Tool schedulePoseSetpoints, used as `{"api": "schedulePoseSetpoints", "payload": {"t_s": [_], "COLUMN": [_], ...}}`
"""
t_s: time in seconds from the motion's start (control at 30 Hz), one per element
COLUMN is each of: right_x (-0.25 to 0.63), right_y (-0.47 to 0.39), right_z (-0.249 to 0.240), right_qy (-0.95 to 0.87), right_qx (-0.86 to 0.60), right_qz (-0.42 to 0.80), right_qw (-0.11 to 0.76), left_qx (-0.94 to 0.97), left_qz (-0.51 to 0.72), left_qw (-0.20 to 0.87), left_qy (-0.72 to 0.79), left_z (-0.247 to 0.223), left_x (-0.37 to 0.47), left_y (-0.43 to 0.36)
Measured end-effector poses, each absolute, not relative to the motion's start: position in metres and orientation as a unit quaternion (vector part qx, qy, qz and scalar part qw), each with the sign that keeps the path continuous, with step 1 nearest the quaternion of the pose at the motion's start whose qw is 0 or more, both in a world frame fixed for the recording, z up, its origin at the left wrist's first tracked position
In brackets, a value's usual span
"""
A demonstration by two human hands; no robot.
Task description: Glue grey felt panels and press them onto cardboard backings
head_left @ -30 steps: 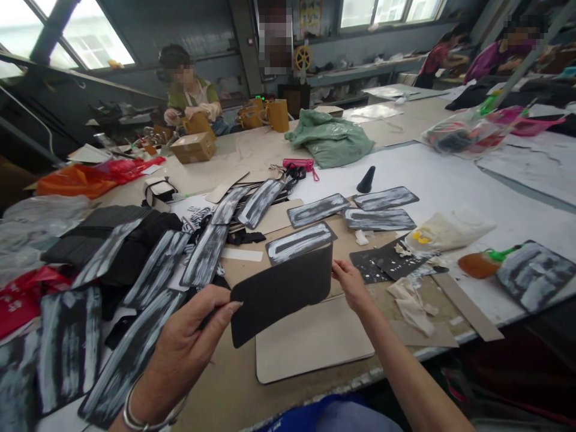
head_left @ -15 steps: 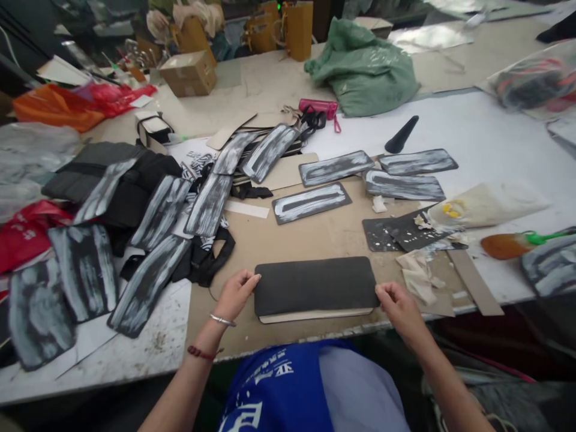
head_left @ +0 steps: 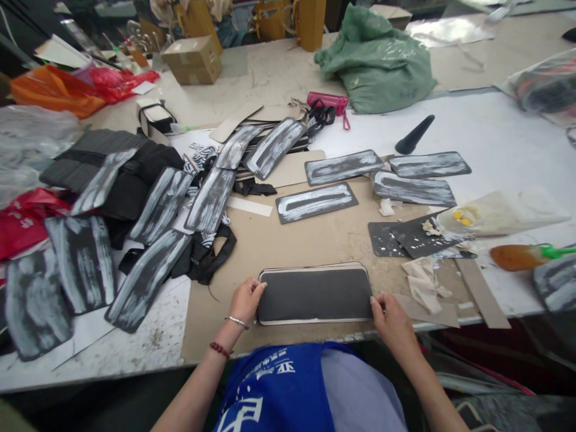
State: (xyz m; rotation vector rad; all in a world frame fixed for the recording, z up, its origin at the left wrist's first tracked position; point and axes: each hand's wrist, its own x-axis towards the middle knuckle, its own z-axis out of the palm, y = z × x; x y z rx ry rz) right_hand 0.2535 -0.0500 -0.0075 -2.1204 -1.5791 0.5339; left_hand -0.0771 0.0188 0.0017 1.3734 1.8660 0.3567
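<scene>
A black rectangular panel [head_left: 315,295] lies over a slightly larger beige-edged piece near the table's front edge. My left hand [head_left: 247,300] pinches the panel's left edge, close to its upper corner. At the right edge, my right hand [head_left: 389,315] holds the panel between thumb and fingers. Beige edging shows along the panel's top and bottom. Beyond it lies a dark piece with white smears [head_left: 316,203], and another smeared piece [head_left: 148,281] is to the left of my left hand.
Several smeared pieces cover the left side, by a black bag [head_left: 130,180]. A green sack [head_left: 382,66], a pink pouch [head_left: 327,102] and a cardboard box [head_left: 192,60] stand farther back. At right are an orange-brown brush [head_left: 515,257] and crumpled beige scraps [head_left: 425,282].
Both hands have shifted the black panel slightly down relative to the piece beneath, whose beige edge now shows along the top as well. The camera view has moved a little.
</scene>
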Motion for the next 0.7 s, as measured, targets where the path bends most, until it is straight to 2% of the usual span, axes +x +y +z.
{"api": "schedulePoseSetpoints", "payload": {"t_s": [0.7], "right_x": [0.253], "right_y": [-0.046], "right_z": [-0.021], "right_qy": [-0.575], "right_qx": [-0.783], "right_qz": [0.160], "right_qw": [0.175], "left_qx": [0.543], "left_qz": [0.137], "left_qw": [0.343], "left_qy": [0.754], "left_z": [-0.006], "left_x": [-0.070], "left_y": [0.014]}}
